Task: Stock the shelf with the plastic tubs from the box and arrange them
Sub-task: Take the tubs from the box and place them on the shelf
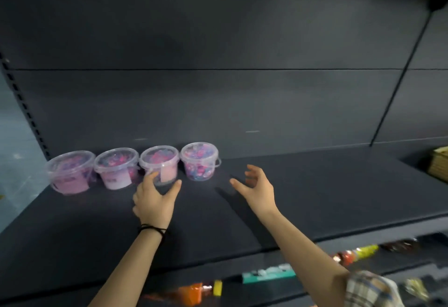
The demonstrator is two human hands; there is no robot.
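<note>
Several clear plastic tubs with pink and blue contents stand in a row at the back left of the dark shelf (315,185). From the left they are the first tub (70,173), the second tub (116,168), the third tub (162,161) and the last tub (198,161). My left hand (155,200) spreads in a wide C round the front of the third tub, fingertips at its lower left, thumb just off its lower right. My right hand (257,185) hovers over the shelf to the right of the last tub, fingers spread, holding nothing.
A brown cardboard box (438,163) sits at the shelf's far right. Bare shelf runs from the last tub to it. A slotted upright (26,112) borders the left side. On the lower shelf lie a teal pack (261,274) and orange goods (194,292).
</note>
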